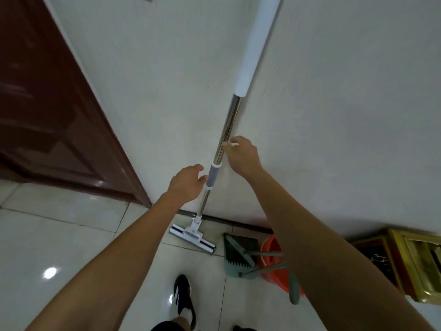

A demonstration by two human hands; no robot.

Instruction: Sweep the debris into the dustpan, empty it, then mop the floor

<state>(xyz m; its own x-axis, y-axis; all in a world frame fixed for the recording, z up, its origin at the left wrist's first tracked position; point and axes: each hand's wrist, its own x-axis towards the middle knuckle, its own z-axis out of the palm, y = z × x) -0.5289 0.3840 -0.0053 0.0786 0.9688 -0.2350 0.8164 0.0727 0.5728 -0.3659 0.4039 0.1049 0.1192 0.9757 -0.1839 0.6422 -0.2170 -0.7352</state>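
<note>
Against the wall (pixel 334 115) the mop (pixel 228 130) leans nearly upright, head on the floor by the wall's foot, handle rising up. Left of the pole, the left hand (pixel 185 183) curls loosely at the grey collar. Right of it, the right hand (pixel 241 155) pinches the steel shaft.

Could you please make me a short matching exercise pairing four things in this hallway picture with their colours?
Things:
1. mop head
2. bucket
3. dustpan
4. door

Colours:
A. dark reddish brown
B. white
C. orange
D. grey-green

Right pairs: 1-B, 2-C, 3-D, 4-A
</note>
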